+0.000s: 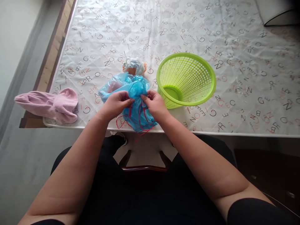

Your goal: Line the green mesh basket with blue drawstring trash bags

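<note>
Near the table's front edge lies a crumpled blue plastic bag (139,120) with thin red strings (142,115) trailing from it. My left hand (118,104) pinches the gathered part of the bag from the left. From the right, my right hand (153,103) pinches the same bunched plastic, fingertips close to the left ones. Something pinkish shows faintly through the bag's left side; I cannot make out what it is. Just behind it sits a crumpled clear plastic bag (135,66) with orange and brown parts.
A green plastic basket (186,103) tilts to the right of my hands. On the left, a knotted pink cloth (47,104) hangs partly past the table's edge. A letter-printed cover (246,78) lies over the table. At the far right back is a black cable (276,18).
</note>
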Action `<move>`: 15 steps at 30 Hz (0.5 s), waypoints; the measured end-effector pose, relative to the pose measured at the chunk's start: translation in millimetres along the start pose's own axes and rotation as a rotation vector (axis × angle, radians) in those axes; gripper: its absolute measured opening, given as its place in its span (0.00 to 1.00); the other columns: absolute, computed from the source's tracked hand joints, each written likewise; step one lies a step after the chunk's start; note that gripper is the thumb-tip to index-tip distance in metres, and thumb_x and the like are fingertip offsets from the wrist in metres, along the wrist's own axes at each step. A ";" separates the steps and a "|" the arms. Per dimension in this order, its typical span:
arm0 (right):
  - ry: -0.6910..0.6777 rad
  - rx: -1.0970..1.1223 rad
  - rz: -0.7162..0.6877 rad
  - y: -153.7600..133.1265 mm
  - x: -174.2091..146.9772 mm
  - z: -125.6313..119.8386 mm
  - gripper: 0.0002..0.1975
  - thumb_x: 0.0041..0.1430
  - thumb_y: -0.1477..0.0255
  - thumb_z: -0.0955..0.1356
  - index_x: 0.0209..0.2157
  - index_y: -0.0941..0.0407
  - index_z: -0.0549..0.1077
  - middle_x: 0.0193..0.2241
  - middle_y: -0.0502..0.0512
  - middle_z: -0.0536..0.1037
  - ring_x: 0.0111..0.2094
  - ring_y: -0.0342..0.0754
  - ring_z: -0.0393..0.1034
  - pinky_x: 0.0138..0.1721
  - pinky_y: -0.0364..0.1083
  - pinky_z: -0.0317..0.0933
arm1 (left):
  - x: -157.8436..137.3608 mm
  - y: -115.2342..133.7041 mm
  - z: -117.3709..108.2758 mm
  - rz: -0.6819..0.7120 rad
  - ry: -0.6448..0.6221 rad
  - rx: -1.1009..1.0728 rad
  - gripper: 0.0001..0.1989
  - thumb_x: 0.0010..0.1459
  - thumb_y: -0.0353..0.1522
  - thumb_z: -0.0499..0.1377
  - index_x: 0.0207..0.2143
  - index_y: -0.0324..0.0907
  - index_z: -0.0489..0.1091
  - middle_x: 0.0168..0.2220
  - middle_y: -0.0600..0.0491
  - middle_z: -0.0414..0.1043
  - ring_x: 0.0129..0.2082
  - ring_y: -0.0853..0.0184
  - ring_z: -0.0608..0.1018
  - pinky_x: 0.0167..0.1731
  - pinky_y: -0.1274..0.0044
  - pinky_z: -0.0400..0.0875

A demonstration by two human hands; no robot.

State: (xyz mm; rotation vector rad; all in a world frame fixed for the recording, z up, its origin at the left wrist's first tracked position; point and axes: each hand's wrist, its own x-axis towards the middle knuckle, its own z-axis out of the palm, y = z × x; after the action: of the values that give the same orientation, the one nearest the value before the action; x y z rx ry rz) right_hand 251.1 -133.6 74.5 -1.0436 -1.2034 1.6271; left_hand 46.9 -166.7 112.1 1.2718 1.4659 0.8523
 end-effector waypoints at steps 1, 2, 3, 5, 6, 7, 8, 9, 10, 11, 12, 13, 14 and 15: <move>0.029 0.018 0.005 0.3 1.6 -3.0 0.27 0.56 0.44 0.77 0.35 0.52 0.70 0.27 0.45 0.70 0.28 0.41 0.65 0.32 0.44 0.63 | 0.2 0.6 -2.7 -0.006 0.007 0.015 0.20 0.52 0.47 0.75 0.32 0.41 0.76 0.30 0.51 0.78 0.32 0.64 0.80 0.36 0.71 0.79; 0.057 0.030 0.010 0.0 3.3 -6.2 0.27 0.57 0.44 0.76 0.35 0.52 0.70 0.27 0.45 0.70 0.28 0.41 0.66 0.31 0.44 0.63 | 0.1 1.8 -5.3 -0.013 0.019 0.028 0.19 0.52 0.46 0.74 0.32 0.41 0.76 0.29 0.52 0.77 0.31 0.65 0.80 0.35 0.72 0.79; 0.079 0.033 0.012 -0.7 4.9 -9.3 0.26 0.57 0.44 0.76 0.36 0.52 0.70 0.27 0.45 0.71 0.28 0.42 0.66 0.31 0.44 0.63 | -0.4 3.4 -7.6 -0.015 0.040 0.030 0.18 0.53 0.45 0.74 0.32 0.41 0.75 0.28 0.52 0.76 0.30 0.66 0.79 0.34 0.73 0.78; 0.100 0.011 0.003 -3.3 6.8 -13.5 0.26 0.57 0.45 0.76 0.37 0.52 0.71 0.28 0.46 0.72 0.29 0.42 0.68 0.31 0.44 0.65 | -1.9 7.2 -9.1 -0.008 0.070 0.000 0.18 0.54 0.45 0.72 0.32 0.41 0.75 0.28 0.52 0.75 0.29 0.67 0.79 0.32 0.75 0.77; 0.101 -0.009 -0.007 -4.9 6.8 -13.8 0.26 0.57 0.46 0.77 0.36 0.52 0.71 0.29 0.46 0.72 0.29 0.42 0.68 0.32 0.44 0.65 | -2.8 8.9 -7.8 -0.005 0.067 -0.024 0.18 0.56 0.45 0.72 0.33 0.40 0.75 0.28 0.52 0.76 0.28 0.67 0.79 0.31 0.75 0.77; 0.095 -0.029 -0.019 -6.4 5.9 -12.8 0.25 0.57 0.47 0.78 0.35 0.52 0.71 0.29 0.47 0.73 0.30 0.42 0.68 0.32 0.43 0.66 | -3.4 10.1 -5.1 -0.003 0.048 -0.047 0.19 0.56 0.46 0.71 0.35 0.40 0.76 0.30 0.51 0.77 0.28 0.67 0.79 0.30 0.76 0.76; 0.081 -0.047 -0.030 -7.6 4.4 -10.4 0.25 0.56 0.48 0.78 0.35 0.52 0.71 0.30 0.47 0.73 0.30 0.42 0.69 0.32 0.43 0.66 | -3.8 10.5 -1.3 -0.001 0.023 -0.060 0.20 0.56 0.47 0.71 0.38 0.40 0.77 0.32 0.50 0.78 0.28 0.67 0.79 0.29 0.76 0.76; 0.059 -0.059 -0.037 -8.5 2.4 -7.2 0.25 0.56 0.48 0.79 0.34 0.53 0.71 0.30 0.47 0.73 0.31 0.42 0.69 0.32 0.43 0.66 | -3.8 10.2 3.2 0.003 0.005 -0.061 0.21 0.56 0.48 0.71 0.41 0.40 0.78 0.34 0.49 0.80 0.29 0.66 0.80 0.28 0.76 0.75; 0.032 -0.061 -0.037 -9.0 0.2 -3.4 0.25 0.55 0.48 0.79 0.34 0.52 0.70 0.30 0.47 0.73 0.31 0.42 0.69 0.32 0.42 0.67 | -3.4 9.1 8.0 0.013 0.003 -0.053 0.23 0.54 0.48 0.73 0.43 0.40 0.79 0.36 0.49 0.81 0.30 0.66 0.80 0.28 0.76 0.75; 0.002 -0.054 -0.028 -9.1 -1.8 0.2 0.25 0.54 0.48 0.79 0.34 0.52 0.70 0.31 0.47 0.73 0.31 0.42 0.69 0.31 0.42 0.67 | -2.6 7.5 12.4 0.029 0.016 -0.042 0.24 0.53 0.47 0.74 0.45 0.41 0.79 0.37 0.49 0.81 0.31 0.66 0.80 0.28 0.77 0.74; -0.024 -0.039 -0.011 -8.9 -3.5 3.4 0.26 0.53 0.48 0.80 0.34 0.52 0.69 0.31 0.46 0.73 0.31 0.42 0.69 0.30 0.42 0.67 | -1.7 5.5 15.9 0.049 0.037 -0.030 0.24 0.51 0.46 0.75 0.45 0.41 0.79 0.37 0.49 0.81 0.31 0.66 0.79 0.28 0.77 0.73; -0.043 -0.016 0.012 -8.4 -4.7 5.7 0.27 0.52 0.47 0.80 0.35 0.52 0.69 0.30 0.46 0.72 0.30 0.41 0.69 0.29 0.42 0.68 | -0.8 3.6 18.4 0.066 0.054 -0.023 0.23 0.51 0.45 0.75 0.43 0.41 0.79 0.36 0.49 0.81 0.31 0.67 0.79 0.29 0.77 0.73; -0.054 0.009 0.038 -7.8 -5.3 7.1 0.28 0.52 0.46 0.80 0.36 0.51 0.68 0.30 0.45 0.72 0.30 0.41 0.70 0.28 0.41 0.68 | -0.1 2.0 19.6 0.078 0.066 -0.023 0.21 0.50 0.44 0.75 0.42 0.41 0.80 0.35 0.50 0.81 0.31 0.67 0.79 0.29 0.77 0.72; -0.057 0.034 0.062 -7.1 -5.4 7.6 0.29 0.51 0.45 0.80 0.37 0.51 0.67 0.30 0.44 0.72 0.29 0.41 0.70 0.27 0.41 0.68 | 0.4 1.0 19.6 0.084 0.070 -0.028 0.20 0.50 0.43 0.75 0.40 0.40 0.79 0.35 0.50 0.80 0.31 0.67 0.78 0.30 0.77 0.72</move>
State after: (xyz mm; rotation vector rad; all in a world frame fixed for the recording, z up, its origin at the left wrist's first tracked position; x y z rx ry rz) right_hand 246.6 -139.4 83.6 -1.0290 -1.1870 1.7299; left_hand 66.0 -167.9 107.5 1.3019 1.4587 0.9786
